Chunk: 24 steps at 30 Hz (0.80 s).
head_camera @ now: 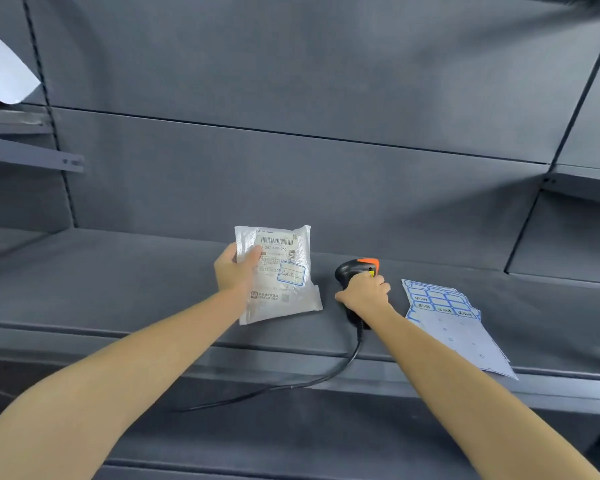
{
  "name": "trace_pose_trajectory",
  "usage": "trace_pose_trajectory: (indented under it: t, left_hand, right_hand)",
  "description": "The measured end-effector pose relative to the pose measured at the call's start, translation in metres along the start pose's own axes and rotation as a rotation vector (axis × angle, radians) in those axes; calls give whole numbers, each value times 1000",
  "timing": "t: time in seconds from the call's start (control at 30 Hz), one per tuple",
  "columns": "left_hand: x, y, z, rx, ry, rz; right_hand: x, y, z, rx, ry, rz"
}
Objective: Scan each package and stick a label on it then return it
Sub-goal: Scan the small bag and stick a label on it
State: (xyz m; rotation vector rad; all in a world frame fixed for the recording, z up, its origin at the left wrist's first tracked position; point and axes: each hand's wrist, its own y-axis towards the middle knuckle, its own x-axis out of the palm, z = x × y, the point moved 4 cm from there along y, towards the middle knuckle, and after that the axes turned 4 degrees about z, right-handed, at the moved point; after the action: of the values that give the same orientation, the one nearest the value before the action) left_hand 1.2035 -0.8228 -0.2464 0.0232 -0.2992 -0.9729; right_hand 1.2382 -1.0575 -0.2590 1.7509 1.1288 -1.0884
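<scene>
A flat silver-white package (279, 278) with a printed shipping label and a blue-bordered sticker stands tilted on the grey shelf (118, 282). My left hand (234, 268) grips its left edge, thumb across the front. My right hand (366, 289) is wrapped round the handle of a black barcode scanner (355, 270) with an orange top, just right of the package. The scanner's head points toward the back wall, and its black cable (326, 375) trails off the shelf's front edge. Sheets of blue-bordered labels (444, 306) lie on the shelf to the right of the scanner.
A grey back wall (291, 98) rises behind the shelf. Another shelf bracket (32, 157) juts out at the upper left, with a white package (4, 71) above it. More shelving stands at the right (582, 188). A lower shelf (291, 438) shows beneath my arms.
</scene>
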Motion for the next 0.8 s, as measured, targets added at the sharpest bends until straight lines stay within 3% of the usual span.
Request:
trace_pose_trajectory:
  t: [0.1, 0.27, 0.37, 0.57, 0.8]
  left_hand:
    - [0, 3, -5, 18, 4, 14]
    - [2, 4, -9, 26, 6, 36]
    - [8, 5, -9, 25, 18, 31]
    - [13, 7, -11, 40, 9, 12]
    - [13, 8, -12, 43, -46, -28]
  right_hand:
    - [4, 7, 4, 113, 190, -72]
    - [-4, -5, 4, 310, 943, -4]
    - [-18, -31, -11, 202, 1251, -30]
    - [-18, -78, -42, -105, 1418, -236]
    - [-12, -90, -59, -207, 1408, -315]
